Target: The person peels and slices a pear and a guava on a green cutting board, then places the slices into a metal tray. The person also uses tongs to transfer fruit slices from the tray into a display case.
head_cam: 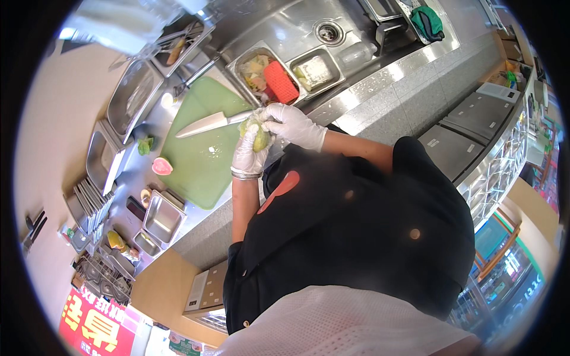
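Both my hands wear thin white gloves. My left hand grips a pale green round fruit, its kind unclear, over the right edge of a green cutting board. My right hand pinches at the fruit's upper side, where clear plastic film seems to cling. A large kitchen knife lies flat on the board, its handle end close to the fruit. Small white bits rest on the board. At the board's left edge sits a halved pink-fleshed fruit; a green star-shaped fruit piece lies farther left on the steel counter.
Beyond my hands, a metal pan of scraps with red foam netting stands beside a smaller pan at the sink. A clear plastic bottle lies there. Steel pans and a dark phone-like object occupy the left counter.
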Motion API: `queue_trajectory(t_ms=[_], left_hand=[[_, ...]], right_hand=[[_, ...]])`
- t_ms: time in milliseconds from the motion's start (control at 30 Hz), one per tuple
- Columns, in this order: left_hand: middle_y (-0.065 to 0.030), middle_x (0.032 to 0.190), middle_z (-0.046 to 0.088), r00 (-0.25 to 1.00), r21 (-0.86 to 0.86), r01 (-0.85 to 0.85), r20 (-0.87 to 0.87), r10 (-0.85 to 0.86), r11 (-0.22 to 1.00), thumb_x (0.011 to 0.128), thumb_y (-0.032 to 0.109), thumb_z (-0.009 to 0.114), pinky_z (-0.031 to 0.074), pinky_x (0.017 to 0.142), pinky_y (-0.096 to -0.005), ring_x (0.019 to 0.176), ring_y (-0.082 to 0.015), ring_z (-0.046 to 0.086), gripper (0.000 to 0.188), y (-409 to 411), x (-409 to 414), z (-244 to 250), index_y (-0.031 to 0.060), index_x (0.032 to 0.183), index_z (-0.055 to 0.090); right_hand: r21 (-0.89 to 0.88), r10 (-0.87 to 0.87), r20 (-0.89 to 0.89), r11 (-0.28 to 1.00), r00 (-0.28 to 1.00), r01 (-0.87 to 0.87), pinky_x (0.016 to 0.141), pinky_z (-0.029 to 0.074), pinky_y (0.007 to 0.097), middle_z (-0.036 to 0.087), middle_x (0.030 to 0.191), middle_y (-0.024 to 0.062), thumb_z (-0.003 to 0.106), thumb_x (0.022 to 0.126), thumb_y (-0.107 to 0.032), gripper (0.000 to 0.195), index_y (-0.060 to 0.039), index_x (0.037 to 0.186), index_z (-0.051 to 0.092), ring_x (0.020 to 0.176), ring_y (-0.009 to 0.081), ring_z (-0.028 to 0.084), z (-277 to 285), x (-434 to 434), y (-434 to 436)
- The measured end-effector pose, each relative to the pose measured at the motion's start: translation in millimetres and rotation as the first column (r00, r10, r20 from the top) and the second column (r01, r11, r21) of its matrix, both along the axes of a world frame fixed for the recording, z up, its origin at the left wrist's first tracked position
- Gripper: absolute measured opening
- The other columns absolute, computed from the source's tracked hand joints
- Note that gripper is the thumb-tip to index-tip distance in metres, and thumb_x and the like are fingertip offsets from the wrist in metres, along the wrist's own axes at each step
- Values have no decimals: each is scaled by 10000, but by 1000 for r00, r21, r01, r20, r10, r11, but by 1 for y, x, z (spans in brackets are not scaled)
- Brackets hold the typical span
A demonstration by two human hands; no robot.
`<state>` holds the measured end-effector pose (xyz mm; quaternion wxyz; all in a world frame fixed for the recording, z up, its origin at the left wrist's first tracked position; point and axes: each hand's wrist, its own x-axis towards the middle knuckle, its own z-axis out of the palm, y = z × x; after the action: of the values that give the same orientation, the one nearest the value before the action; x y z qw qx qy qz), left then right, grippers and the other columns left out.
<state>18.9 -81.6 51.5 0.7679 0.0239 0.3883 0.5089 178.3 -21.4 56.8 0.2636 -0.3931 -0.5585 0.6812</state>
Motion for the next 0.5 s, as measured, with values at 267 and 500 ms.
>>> queue_trajectory(t_ms=[267, 500], left_hand=[[-86, 1122, 609, 966, -73, 117, -225, -130, 990, 875, 273, 651, 540, 741, -341, 964, -219, 620, 448, 23, 47, 15, 74, 1248, 503], [-123, 1221, 571, 1000, 17, 17, -12, -16, 1000, 803, 345, 704, 526, 834, -410, 1120, -276, 572, 675, 39, 48, -4, 96, 1360, 413]], right_hand=[[342, 84, 55, 934, 995, -98, 857, 457, 352, 617, 917, 124, 551, 868, -100, 143, 10, 937, 611, 911, 244, 596, -2, 51, 42], [-537, -252, -288, 842, 924, 62, 669, 460, 238, 636, 851, 53, 515, 933, -98, 110, -39, 918, 607, 756, 105, 571, -10, 58, 61]])
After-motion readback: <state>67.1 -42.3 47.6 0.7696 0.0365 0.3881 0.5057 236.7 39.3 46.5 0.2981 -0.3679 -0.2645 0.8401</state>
